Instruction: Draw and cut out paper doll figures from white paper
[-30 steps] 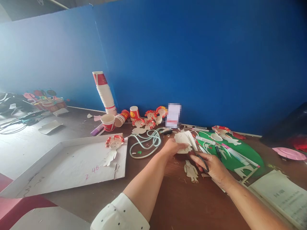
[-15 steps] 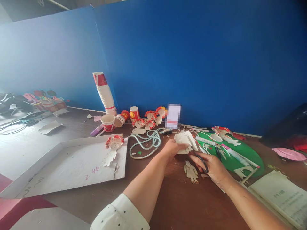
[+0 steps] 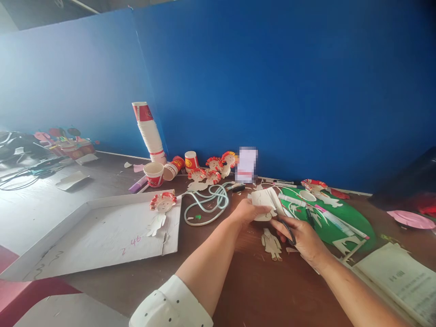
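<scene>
Your left hand (image 3: pixel 248 212) pinches the paper (image 3: pixel 263 198), which juts ahead and right of that grip — thumb on top. Your right hand (image 3: pixel 302 234) is curled round the scissors (image 3: pixel 290 232) at the paper's near right edge; I can't tell how wide they gape. A cutout (image 3: pixel 271 245) lies just left of your right grip.

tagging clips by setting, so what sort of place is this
Probably a craft workspace, perhaps a classroom or workroom: there are scissors, a cut-out figure and a tall stack of paper cups.
</scene>
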Demonstrator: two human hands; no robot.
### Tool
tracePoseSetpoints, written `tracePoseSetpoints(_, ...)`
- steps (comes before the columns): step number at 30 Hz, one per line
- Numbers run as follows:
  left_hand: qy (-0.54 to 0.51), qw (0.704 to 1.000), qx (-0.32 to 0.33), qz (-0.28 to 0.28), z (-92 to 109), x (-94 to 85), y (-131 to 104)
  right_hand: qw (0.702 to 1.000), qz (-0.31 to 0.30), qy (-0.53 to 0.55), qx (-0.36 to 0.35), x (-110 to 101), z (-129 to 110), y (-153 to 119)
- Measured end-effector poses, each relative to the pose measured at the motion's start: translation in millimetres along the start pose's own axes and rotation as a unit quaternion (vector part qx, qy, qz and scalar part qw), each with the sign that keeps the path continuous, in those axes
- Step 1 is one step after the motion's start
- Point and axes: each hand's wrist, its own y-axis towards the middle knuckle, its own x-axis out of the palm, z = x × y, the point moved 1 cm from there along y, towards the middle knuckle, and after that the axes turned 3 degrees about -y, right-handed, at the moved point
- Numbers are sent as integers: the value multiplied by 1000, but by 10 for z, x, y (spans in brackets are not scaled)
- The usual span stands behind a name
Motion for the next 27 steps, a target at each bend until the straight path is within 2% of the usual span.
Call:
tracePoseSetpoints(7,-4,1000,-5,-2,19,53,-39,1000,-4,-18,-12,-25,7,3)
tracePoseSetpoints(27,3,1000,-2,-17,8,6,-8,1000,6,-10,-7,-17,52,5)
